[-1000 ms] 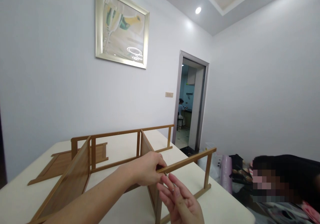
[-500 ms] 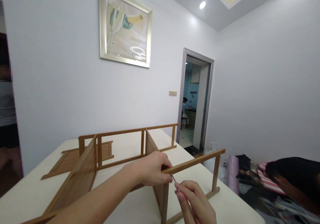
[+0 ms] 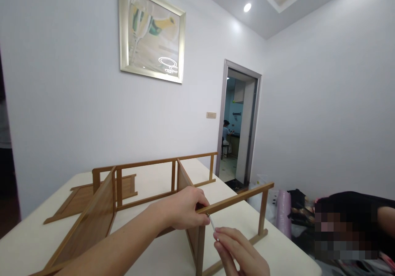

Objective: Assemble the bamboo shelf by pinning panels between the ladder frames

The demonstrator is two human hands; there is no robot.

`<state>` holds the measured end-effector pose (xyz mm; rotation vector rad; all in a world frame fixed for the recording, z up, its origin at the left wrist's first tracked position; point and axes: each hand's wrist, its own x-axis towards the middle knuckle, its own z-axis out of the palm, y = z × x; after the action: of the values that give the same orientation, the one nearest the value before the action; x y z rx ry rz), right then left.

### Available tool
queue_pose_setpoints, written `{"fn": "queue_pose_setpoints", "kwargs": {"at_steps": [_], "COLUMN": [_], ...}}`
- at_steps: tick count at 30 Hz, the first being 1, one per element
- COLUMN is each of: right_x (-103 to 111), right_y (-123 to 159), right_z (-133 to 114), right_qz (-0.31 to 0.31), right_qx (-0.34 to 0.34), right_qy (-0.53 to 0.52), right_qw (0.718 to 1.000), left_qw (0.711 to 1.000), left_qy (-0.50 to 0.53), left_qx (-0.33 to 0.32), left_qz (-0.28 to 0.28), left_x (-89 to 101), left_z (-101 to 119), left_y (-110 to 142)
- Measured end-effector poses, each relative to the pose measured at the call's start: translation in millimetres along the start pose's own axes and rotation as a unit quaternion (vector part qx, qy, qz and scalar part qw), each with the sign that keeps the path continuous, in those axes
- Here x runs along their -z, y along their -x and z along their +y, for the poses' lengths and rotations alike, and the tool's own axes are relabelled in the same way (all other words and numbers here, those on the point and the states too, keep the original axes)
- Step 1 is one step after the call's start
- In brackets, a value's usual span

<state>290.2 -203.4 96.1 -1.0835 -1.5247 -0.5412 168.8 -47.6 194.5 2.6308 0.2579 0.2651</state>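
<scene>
A wooden shelf frame lies on its side, with its near side rail (image 3: 240, 196) raised toward me. My left hand (image 3: 188, 206) is closed around this rail where a cross panel (image 3: 191, 237) meets it. Pinched between the fingertips of my right hand (image 3: 242, 251) is a thin metal rod that looks like a hex key (image 3: 212, 223). Its tip reaches the underside of the rail beside my left thumb; a small fastener there is too small to make out clearly. Farther left stands a second cross panel (image 3: 89, 220), joined to the far side rail (image 3: 148, 163).
The frame rests on a cream table (image 3: 157, 257). A separate wooden panel (image 3: 72, 202) lies at the far left. Beyond the right edge are a pink roll (image 3: 283, 212), bags and a bent-over person (image 3: 348, 202). Another person (image 3: 226, 132) sits past the doorway (image 3: 261, 115).
My view has turned slightly right. The right hand has shifted a little down the metal rod, showing more of it. At the right, the person has moved; the one at the left edge is mostly out of view.
</scene>
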Motion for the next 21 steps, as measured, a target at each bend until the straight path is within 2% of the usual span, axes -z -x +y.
{"fn": "queue_pose_setpoints", "kwargs": {"at_steps": [3,7,10,15,21], "right_x": [-1,6,18,32,42], "right_y": [1,-13,-33,-53,-57], "right_z": [0,-5,-13,-20,-9], "right_qz": [-0.003,-0.075,-0.120,-0.209,-0.264], "right_qx": [0.059,0.162,0.203,0.202,0.159], "right_qy": [0.050,0.152,0.189,0.202,0.140], "right_qw": [0.997,0.972,0.953,0.935,0.941], "left_qw": [1.000,1.000,1.000,1.000,1.000], "left_qy": [0.003,-0.001,-0.003,-0.004,-0.006], "left_qx": [-0.004,-0.005,-0.008,-0.005,0.000], "left_qz": [0.001,0.002,0.003,0.002,0.000], "left_x": [-0.1,-0.3,-0.6,-1.4,-1.1], "left_z": [0,-1,0,-1,-1], "left_y": [1,1,1,1,0]}}
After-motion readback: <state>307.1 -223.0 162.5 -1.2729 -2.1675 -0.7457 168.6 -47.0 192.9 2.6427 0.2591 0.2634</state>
